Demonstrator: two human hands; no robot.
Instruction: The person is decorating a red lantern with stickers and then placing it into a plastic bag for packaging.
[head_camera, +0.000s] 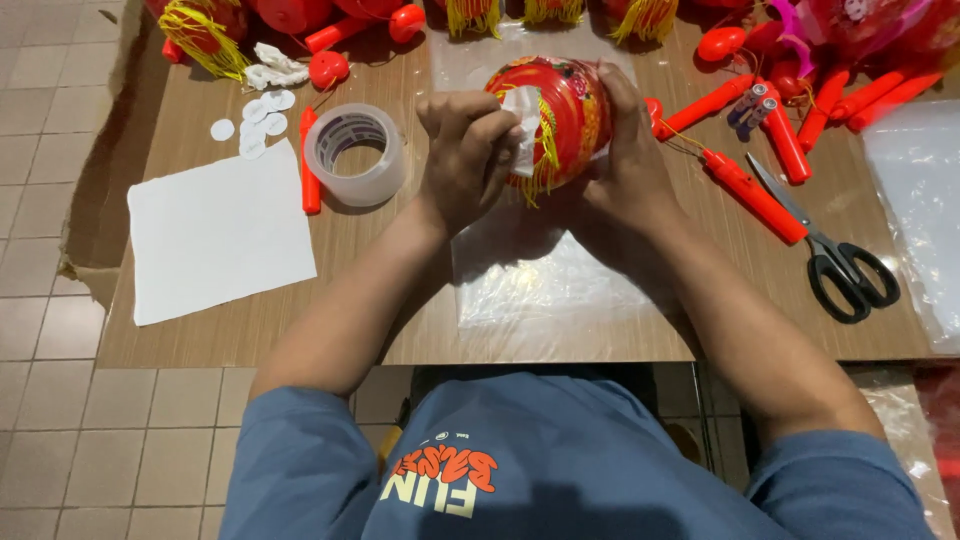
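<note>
A round red lantern (570, 105) with gold patterns and yellow tassel threads is held above the low wooden table (400, 290). My right hand (630, 160) wraps around its right side. My left hand (465, 150) presses a small white paper piece (524, 115) against the lantern's left face with its fingertips. A clear plastic bag (540, 280) lies flat on the table under both hands.
A roll of clear tape (357, 155) and a red stick (310, 175) lie left of my hands, by a white sheet (220, 235) and small white discs (262, 120). Black-handled scissors (835, 260), red handles (750, 190) and batteries (752, 105) lie right. More red lanterns line the far edge.
</note>
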